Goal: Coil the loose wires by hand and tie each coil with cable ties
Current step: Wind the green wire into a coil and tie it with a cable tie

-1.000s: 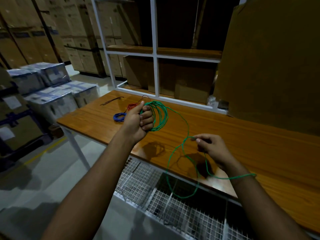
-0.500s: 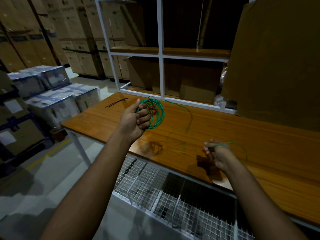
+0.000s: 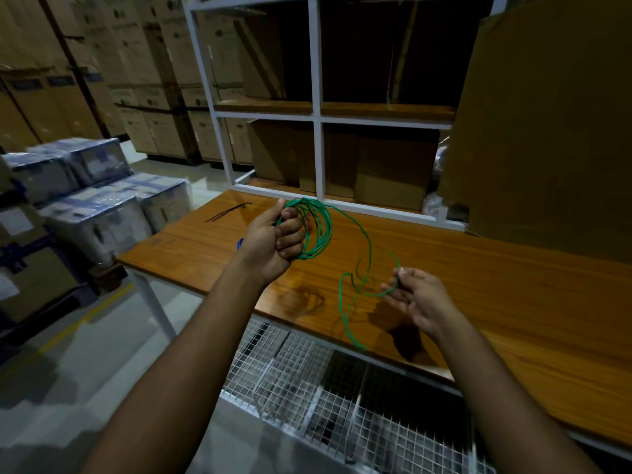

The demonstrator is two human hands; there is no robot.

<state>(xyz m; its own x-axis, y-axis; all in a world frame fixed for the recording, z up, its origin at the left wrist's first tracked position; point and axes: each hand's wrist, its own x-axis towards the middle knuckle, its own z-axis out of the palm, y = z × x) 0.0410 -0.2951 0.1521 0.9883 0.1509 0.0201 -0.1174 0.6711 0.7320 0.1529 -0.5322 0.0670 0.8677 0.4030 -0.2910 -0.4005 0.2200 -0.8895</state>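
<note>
Down at the bench edge the green wire's [image 3: 346,304] loose tail dangles — it could snag the mesh rack [image 3: 307,388]. Right hand [image 3: 415,297] pinches the slack; beyond, left hand [image 3: 272,241] fists the coil [image 3: 319,230] — ease off and loops spring loose.

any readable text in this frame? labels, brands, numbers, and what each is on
Nothing legible.
Stacked cardboard cartons: dark bands and small round logo marks, too blurred and dim to read.
Wrapped boxes: pale labels, print too small to read.
Green wire coil, cable ties, wooden table, white shelf frame: no markings visible.
</note>
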